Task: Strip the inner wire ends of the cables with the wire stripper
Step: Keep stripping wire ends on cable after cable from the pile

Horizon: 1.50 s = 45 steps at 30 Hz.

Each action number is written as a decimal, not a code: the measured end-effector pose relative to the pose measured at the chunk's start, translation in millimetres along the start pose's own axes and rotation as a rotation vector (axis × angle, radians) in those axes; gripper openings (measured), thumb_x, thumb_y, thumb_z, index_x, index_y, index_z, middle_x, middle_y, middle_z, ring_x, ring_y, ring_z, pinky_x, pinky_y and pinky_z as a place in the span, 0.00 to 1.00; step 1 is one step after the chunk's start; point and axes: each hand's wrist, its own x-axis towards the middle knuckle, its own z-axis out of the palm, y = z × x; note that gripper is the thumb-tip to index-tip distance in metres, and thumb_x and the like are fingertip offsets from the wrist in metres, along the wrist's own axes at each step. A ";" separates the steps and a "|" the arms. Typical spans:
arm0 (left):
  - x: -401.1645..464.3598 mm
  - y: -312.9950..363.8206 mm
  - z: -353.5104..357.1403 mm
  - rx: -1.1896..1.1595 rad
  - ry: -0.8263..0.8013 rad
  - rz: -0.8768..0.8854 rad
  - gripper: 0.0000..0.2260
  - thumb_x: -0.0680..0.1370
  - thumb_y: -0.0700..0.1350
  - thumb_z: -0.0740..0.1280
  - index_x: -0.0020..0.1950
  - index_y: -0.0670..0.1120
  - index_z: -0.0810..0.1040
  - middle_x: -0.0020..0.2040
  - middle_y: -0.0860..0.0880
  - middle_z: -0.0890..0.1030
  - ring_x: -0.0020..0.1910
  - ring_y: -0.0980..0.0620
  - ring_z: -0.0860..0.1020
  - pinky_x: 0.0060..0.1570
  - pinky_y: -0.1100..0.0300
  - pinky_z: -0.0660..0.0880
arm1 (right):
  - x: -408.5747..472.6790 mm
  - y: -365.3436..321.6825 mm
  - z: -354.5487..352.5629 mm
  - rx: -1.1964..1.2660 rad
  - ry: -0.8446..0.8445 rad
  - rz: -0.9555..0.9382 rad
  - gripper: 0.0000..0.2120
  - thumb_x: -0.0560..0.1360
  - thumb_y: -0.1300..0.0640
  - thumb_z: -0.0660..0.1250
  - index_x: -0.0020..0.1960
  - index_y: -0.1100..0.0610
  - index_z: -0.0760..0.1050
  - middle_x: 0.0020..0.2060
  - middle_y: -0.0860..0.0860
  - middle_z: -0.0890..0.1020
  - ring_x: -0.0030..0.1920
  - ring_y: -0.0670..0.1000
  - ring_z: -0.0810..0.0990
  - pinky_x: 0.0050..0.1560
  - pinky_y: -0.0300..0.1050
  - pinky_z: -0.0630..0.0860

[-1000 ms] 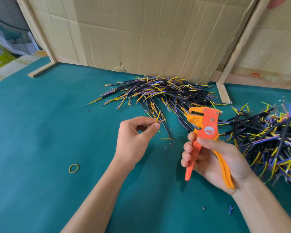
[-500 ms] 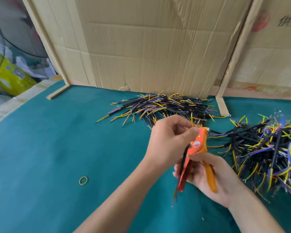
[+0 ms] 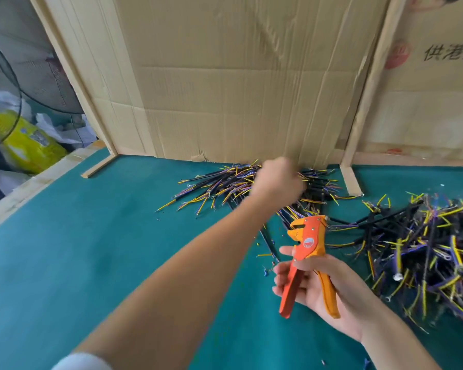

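Observation:
My right hand (image 3: 329, 292) grips the orange wire stripper (image 3: 309, 236) by its handles, jaws pointing up, above the green mat. My left hand (image 3: 277, 180) is stretched far forward over the far pile of black cables with yellow and purple inner wires (image 3: 214, 186). It is blurred with its fingers curled down, and what it holds is hidden. A second, larger cable pile (image 3: 425, 249) lies to the right of the stripper. One loose black cable (image 3: 267, 240) lies on the mat just left of the stripper.
The green mat (image 3: 91, 249) covers the table. A cardboard wall (image 3: 238, 89) and a wooden post (image 3: 369, 89) stand right behind the far pile. Small bits of insulation are scattered near my right hand. A fan (image 3: 0, 89) and a yellow bag (image 3: 24, 145) sit beyond the left edge.
My left hand left the stripper's jaws and swung forward to the far pile. The stripper's jaws now hold nothing. The camera tilted upward.

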 end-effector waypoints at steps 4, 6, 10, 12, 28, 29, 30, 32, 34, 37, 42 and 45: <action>-4.0 -102.4 -29.2 0.240 0.114 -0.312 0.07 0.73 0.38 0.63 0.50 0.42 0.75 0.54 0.37 0.81 0.54 0.35 0.79 0.46 0.50 0.74 | 3.9 0.1 0.9 -0.011 0.038 0.021 0.29 0.66 0.67 0.71 0.68 0.67 0.72 0.45 0.69 0.80 0.41 0.65 0.82 0.47 0.62 0.82; -12.6 -139.8 -34.0 0.327 0.098 -0.403 0.09 0.75 0.40 0.63 0.55 0.42 0.73 0.57 0.38 0.78 0.58 0.35 0.76 0.48 0.48 0.74 | 4.5 0.6 -0.4 0.002 0.039 0.023 0.28 0.68 0.67 0.69 0.67 0.67 0.73 0.45 0.69 0.81 0.42 0.65 0.83 0.47 0.62 0.82; -27.0 -171.0 -19.8 0.419 0.047 -0.355 0.03 0.78 0.40 0.62 0.51 0.44 0.69 0.55 0.38 0.79 0.56 0.35 0.76 0.41 0.50 0.68 | 4.8 1.4 -2.4 0.002 0.016 0.026 0.29 0.67 0.69 0.72 0.68 0.66 0.73 0.47 0.70 0.80 0.44 0.66 0.82 0.50 0.63 0.81; -29.1 -168.5 -17.7 0.385 0.104 -0.342 0.02 0.78 0.40 0.63 0.48 0.43 0.70 0.52 0.39 0.79 0.51 0.35 0.77 0.40 0.51 0.68 | 5.3 1.5 -3.2 0.011 0.015 0.024 0.30 0.65 0.67 0.71 0.68 0.66 0.73 0.47 0.70 0.80 0.44 0.66 0.82 0.50 0.63 0.81; -177.6 -87.3 45.5 -0.420 0.288 -0.017 0.09 0.78 0.44 0.70 0.39 0.50 0.74 0.27 0.51 0.71 0.26 0.55 0.65 0.28 0.67 0.63 | 4.2 -2.1 -5.5 0.078 -0.065 -0.035 0.30 0.67 0.66 0.69 0.69 0.68 0.72 0.62 0.69 0.79 0.40 0.62 0.80 0.44 0.58 0.81; -181.3 -86.2 47.3 -0.381 0.252 0.034 0.08 0.78 0.46 0.69 0.40 0.50 0.74 0.27 0.53 0.70 0.25 0.55 0.64 0.28 0.66 0.62 | 3.9 -3.6 -7.1 0.080 -0.075 -0.057 0.31 0.66 0.65 0.70 0.69 0.67 0.73 0.64 0.68 0.78 0.40 0.62 0.80 0.44 0.58 0.81; -182.8 -86.2 48.7 -0.346 0.230 0.069 0.07 0.77 0.48 0.68 0.41 0.51 0.74 0.27 0.54 0.70 0.25 0.54 0.64 0.28 0.66 0.62 | 3.2 -5.3 -9.4 0.086 -0.083 -0.080 0.31 0.67 0.65 0.70 0.70 0.67 0.73 0.66 0.67 0.78 0.39 0.61 0.80 0.44 0.57 0.81; -182.9 -88.6 49.4 -0.292 0.202 0.099 0.06 0.76 0.49 0.68 0.42 0.52 0.73 0.28 0.55 0.71 0.26 0.54 0.66 0.28 0.65 0.64 | 2.4 -7.9 -13.8 0.120 -0.110 -0.128 0.30 0.68 0.64 0.68 0.70 0.66 0.72 0.68 0.65 0.77 0.40 0.60 0.79 0.45 0.55 0.80; -182.6 -88.9 50.1 -0.263 0.176 0.127 0.05 0.76 0.49 0.68 0.43 0.53 0.72 0.30 0.57 0.72 0.27 0.55 0.67 0.29 0.63 0.66 | 2.3 -10.4 -18.4 0.146 -0.135 -0.175 0.30 0.69 0.63 0.67 0.71 0.66 0.72 0.69 0.64 0.76 0.41 0.59 0.78 0.46 0.54 0.80; -183.8 -88.6 50.9 -0.219 0.134 0.177 0.05 0.76 0.50 0.68 0.43 0.53 0.72 0.31 0.59 0.71 0.29 0.55 0.67 0.31 0.61 0.67 | 3.2 -12.7 -24.2 0.141 -0.129 -0.203 0.30 0.69 0.62 0.68 0.71 0.66 0.72 0.70 0.62 0.75 0.41 0.59 0.78 0.47 0.53 0.80; -181.9 -85.8 45.5 -0.329 0.052 0.176 0.08 0.75 0.54 0.68 0.41 0.51 0.77 0.32 0.56 0.75 0.30 0.55 0.71 0.33 0.61 0.70 | 3.9 -13.9 -28.8 0.126 -0.177 -0.214 0.34 0.67 0.59 0.75 0.71 0.64 0.73 0.72 0.59 0.74 0.42 0.57 0.79 0.49 0.52 0.80; -179.5 -84.8 40.6 -0.530 0.011 0.098 0.15 0.78 0.60 0.65 0.41 0.50 0.79 0.30 0.54 0.77 0.28 0.54 0.71 0.32 0.60 0.69 | 4.5 -9.6 -24.8 0.049 -0.249 -0.209 0.33 0.70 0.58 0.72 0.73 0.63 0.71 0.74 0.58 0.72 0.43 0.56 0.79 0.50 0.52 0.78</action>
